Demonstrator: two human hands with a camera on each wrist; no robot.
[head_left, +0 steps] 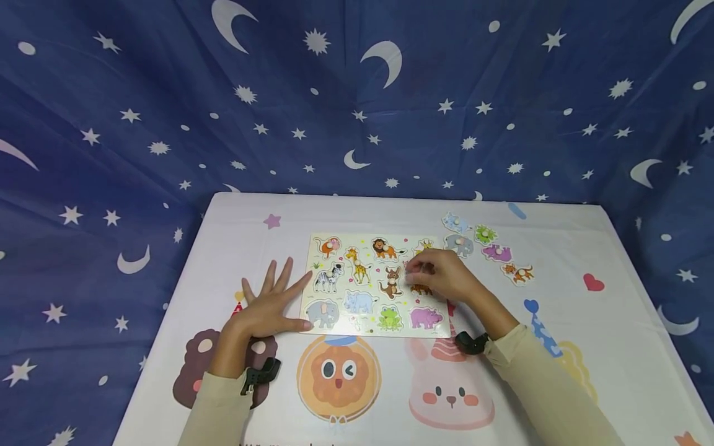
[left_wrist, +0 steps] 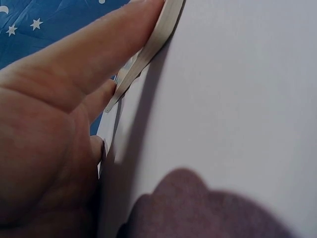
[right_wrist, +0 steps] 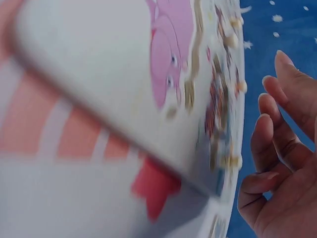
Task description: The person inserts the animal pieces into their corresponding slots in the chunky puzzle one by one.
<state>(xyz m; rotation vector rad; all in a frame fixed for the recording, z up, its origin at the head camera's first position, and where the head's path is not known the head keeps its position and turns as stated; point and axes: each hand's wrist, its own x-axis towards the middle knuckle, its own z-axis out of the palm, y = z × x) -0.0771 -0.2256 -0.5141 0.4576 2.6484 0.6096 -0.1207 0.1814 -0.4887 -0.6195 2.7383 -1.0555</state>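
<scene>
A wooden animal puzzle board (head_left: 406, 323) lies on the table. My left hand (head_left: 270, 308) has its fingers spread at the board's left side, thumb and a fingertip touching its edge; the left wrist view shows the thumb against the board's side (left_wrist: 166, 32). Over the right part of the board hovers my right hand (head_left: 443, 272), fingers loosely bent. In the right wrist view that hand (right_wrist: 285, 153) holds nothing. It is nearest a kangaroo piece (head_left: 392, 284) and a brown animal piece (head_left: 421, 290) it partly covers. Knobbed lion (head_left: 386, 249), giraffe (head_left: 357, 266) and zebra (head_left: 329, 279) pieces sit in the board.
Loose pieces lie right of the board: a blue rhino (head_left: 455, 222), a grey elephant (head_left: 459, 246), a green frog (head_left: 486, 234), a purple hippo (head_left: 496, 253) and an orange tiger-like animal (head_left: 517, 273). A white cartoon-print cloth (head_left: 212, 272) covers the table; a blue starry curtain (head_left: 334, 124) hangs behind.
</scene>
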